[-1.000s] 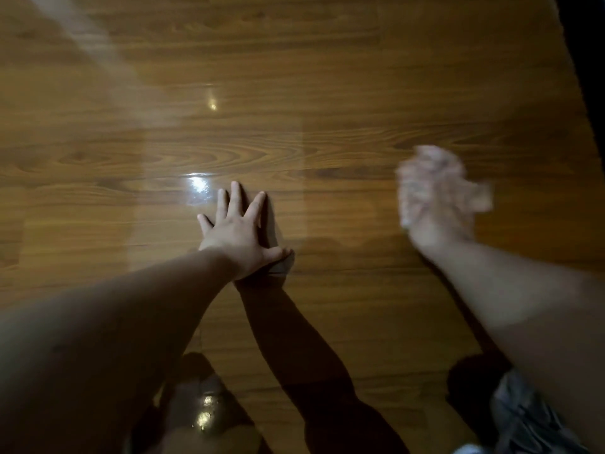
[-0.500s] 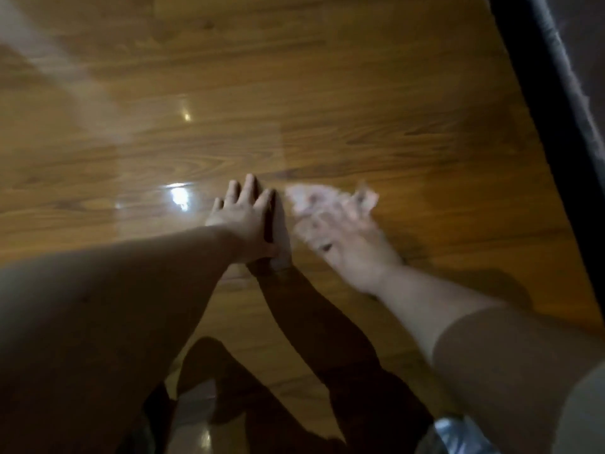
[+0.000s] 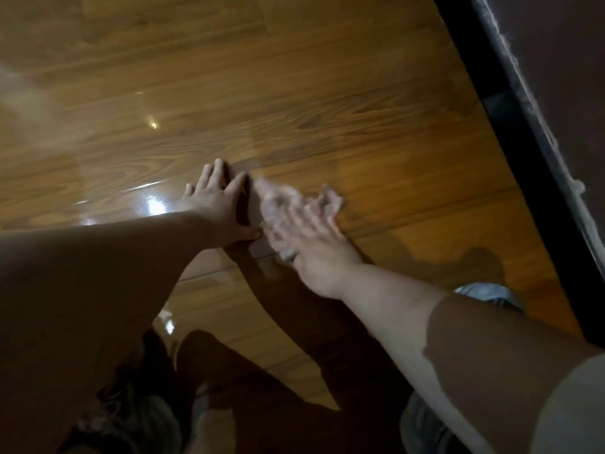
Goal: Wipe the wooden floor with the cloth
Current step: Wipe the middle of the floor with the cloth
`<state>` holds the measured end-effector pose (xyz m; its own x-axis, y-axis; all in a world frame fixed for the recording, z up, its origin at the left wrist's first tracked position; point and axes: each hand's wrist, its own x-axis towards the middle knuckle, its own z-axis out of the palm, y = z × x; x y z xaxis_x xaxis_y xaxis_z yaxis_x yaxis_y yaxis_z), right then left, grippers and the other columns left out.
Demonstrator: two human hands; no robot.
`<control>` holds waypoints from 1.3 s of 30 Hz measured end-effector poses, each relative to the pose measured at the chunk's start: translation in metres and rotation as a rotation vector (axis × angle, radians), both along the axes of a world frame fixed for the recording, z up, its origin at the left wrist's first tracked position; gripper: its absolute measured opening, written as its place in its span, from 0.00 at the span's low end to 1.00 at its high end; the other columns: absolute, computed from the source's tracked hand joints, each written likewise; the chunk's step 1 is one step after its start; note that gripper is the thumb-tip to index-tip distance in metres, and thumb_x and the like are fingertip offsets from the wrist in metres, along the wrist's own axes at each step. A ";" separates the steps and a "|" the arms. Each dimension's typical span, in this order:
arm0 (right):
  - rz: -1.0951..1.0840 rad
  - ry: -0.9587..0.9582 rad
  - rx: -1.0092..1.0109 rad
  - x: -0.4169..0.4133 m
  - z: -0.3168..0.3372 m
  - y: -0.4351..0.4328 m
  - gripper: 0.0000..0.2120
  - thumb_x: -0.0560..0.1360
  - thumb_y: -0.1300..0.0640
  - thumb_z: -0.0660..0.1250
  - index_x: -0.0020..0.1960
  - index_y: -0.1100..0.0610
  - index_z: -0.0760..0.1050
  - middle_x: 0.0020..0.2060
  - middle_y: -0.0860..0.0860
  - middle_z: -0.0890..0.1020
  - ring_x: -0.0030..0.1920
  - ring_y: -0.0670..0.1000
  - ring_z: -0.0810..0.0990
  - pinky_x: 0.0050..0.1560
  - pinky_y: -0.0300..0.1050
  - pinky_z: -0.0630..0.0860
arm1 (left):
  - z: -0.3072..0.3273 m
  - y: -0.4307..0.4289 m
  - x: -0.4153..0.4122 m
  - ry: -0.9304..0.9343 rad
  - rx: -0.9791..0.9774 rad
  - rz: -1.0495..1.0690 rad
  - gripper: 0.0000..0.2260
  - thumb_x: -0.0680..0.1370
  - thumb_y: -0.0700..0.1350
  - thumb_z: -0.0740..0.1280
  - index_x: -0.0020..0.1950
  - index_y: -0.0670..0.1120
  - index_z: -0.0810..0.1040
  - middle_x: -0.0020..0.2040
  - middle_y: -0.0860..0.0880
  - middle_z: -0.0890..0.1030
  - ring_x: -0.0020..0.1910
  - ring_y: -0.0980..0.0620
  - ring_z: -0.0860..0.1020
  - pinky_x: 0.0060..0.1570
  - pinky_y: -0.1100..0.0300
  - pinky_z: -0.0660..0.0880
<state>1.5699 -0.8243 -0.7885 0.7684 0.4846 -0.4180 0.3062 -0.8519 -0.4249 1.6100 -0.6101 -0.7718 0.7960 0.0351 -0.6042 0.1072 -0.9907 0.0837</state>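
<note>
Glossy wooden floor (image 3: 327, 93) filling the frame, left hand (image 3: 217, 208) flat on it at centre, fingers straight and close together, right hand (image 3: 311, 244) just beside it, pressing a pale crumpled cloth (image 3: 278, 199) onto the boards, fingers blurred, seemingly stretched flat, dark strip (image 3: 510, 142) along the right edge

left grip (image 3: 217, 204) flat, outstretched; right grip (image 3: 307, 237) flat, blurred, just beside.

right hand (image 3: 314, 239) pressing cloth (image 3: 330, 200), wooden floor (image 3: 294, 103)
</note>
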 end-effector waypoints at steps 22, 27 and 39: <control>0.031 -0.146 -0.067 0.054 -0.012 -0.038 0.27 0.80 0.53 0.55 0.78 0.46 0.54 0.79 0.46 0.50 0.78 0.50 0.43 0.74 0.49 0.36 | -0.006 -0.042 0.081 -0.089 0.029 -0.146 0.57 0.61 0.63 0.77 0.78 0.57 0.43 0.78 0.51 0.56 0.72 0.43 0.66 0.57 0.51 0.72; -0.599 -0.195 -0.216 0.099 -0.011 -0.128 0.30 0.78 0.52 0.47 0.79 0.57 0.54 0.78 0.57 0.54 0.78 0.57 0.50 0.76 0.52 0.46 | -0.004 0.007 0.083 0.025 0.130 0.101 0.56 0.61 0.66 0.76 0.77 0.59 0.42 0.79 0.50 0.40 0.76 0.35 0.45 0.68 0.34 0.57; 0.105 -0.083 0.072 0.125 -0.007 0.058 0.27 0.78 0.48 0.51 0.77 0.42 0.56 0.79 0.45 0.51 0.78 0.51 0.43 0.76 0.54 0.38 | -0.018 0.015 0.082 0.066 -0.047 0.301 0.59 0.60 0.63 0.78 0.76 0.63 0.38 0.78 0.53 0.34 0.75 0.34 0.39 0.70 0.41 0.59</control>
<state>1.6950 -0.7667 -0.7955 0.7424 0.5905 -0.3165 0.4283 -0.7815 -0.4537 1.6919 -0.5955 -0.7898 0.7133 0.2342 -0.6605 0.4023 -0.9086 0.1123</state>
